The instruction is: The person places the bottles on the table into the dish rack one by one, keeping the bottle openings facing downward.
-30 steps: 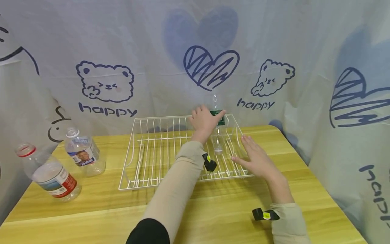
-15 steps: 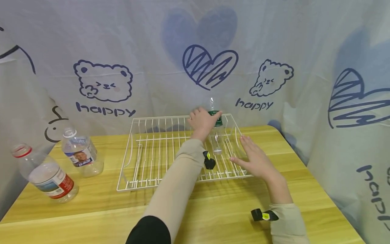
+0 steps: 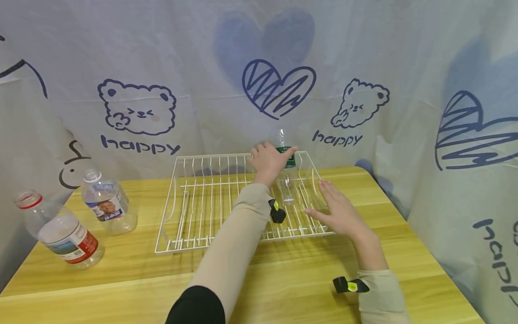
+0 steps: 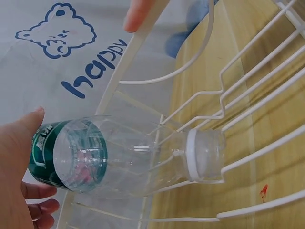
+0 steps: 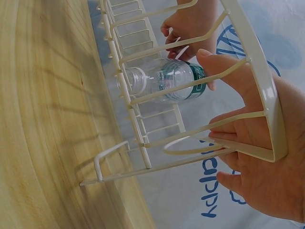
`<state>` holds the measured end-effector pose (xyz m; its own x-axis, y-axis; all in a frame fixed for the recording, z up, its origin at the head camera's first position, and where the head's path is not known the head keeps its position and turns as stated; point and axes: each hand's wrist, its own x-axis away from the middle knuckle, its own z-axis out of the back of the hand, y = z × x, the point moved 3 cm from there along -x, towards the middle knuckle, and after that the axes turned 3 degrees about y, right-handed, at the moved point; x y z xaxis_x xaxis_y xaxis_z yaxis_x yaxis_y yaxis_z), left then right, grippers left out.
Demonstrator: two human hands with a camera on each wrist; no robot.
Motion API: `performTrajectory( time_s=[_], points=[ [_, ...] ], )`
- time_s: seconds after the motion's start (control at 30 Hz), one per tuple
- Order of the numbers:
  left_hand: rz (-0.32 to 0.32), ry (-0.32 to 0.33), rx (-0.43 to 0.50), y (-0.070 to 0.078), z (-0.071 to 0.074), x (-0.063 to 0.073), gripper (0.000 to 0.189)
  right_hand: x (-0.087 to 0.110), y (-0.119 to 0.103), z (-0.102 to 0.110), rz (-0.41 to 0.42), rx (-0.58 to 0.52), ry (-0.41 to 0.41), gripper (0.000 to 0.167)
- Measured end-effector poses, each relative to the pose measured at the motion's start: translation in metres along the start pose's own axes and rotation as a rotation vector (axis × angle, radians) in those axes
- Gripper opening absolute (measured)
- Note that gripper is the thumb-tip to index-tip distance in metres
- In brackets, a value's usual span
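Observation:
In the head view my left hand [image 3: 267,164] holds a clear plastic bottle with a green label [image 3: 288,158] at the rack's back right. Its neck points down; in the left wrist view the bottle's white-ringed neck [image 4: 193,155] stands among the wires, with my thumb and fingers [image 4: 40,207] on either side of the label end. A white wire dish rack [image 3: 218,155] lies on the table. At the rack's right end rests my right hand [image 3: 341,213], its fingers extended along the rim. Seen from the right wrist, that hand [image 5: 267,129] lies against the side frame.
Two uncapped clear bottles stand upright left of the rack: one with a face on its label [image 3: 108,208], one with a red and white label [image 3: 74,243]. A wooden table [image 3: 121,297] carries everything. A printed curtain [image 3: 194,54] hangs behind.
The head view has shifted slightly. The inverted bottle sits a little lower than a second ago. My right hand keeps its place at the rack.

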<state>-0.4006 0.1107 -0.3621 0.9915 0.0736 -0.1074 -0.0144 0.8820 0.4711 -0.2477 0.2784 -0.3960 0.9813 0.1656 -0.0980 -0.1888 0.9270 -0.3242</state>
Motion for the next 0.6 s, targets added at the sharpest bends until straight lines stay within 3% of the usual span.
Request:
performTrajectory(
  time_s=[0.3, 0.6],
  points=[
    [-0.019, -0.017, -0.002, 0.003, 0.017, 0.006, 0.108, -0.001, 0.001, -0.002, 0.0, 0.001, -0.003, 0.097],
    [-0.09, -0.014, 0.001, 0.007, 0.064, 0.024, 0.1, 0.0, -0.001, -0.001, 0.003, -0.005, -0.004, 0.096]
  ],
)
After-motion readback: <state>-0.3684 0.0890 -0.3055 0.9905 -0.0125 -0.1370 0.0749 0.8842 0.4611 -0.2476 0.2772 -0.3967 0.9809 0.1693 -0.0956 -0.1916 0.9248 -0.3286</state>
